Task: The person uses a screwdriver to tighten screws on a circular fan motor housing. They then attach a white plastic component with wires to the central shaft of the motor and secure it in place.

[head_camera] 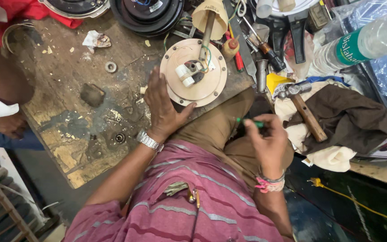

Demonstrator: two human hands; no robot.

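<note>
Right hand (269, 143) pinches green screwdriver (249, 121) | left hand (163, 107) steadies cream motor disc (193, 71)

Your tabletop (75, 134): worn, scarred wood, stained dark, chips scattered, edge paint flaking. Below it, grey floor (45, 188). Wooden frame (5, 206) at lower left. To your right, a dark surface (359, 210) crossed by a yellow cord (359, 204). Light even, soft shadows

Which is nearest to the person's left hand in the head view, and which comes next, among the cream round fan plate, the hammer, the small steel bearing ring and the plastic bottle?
From the left hand:
1. Cream round fan plate, touching the hand, just to its right.
2. Small steel bearing ring, up and to the left on the wooden bench.
3. Hammer, far to the right, on cloth.
4. Plastic bottle, upper right corner.
</note>
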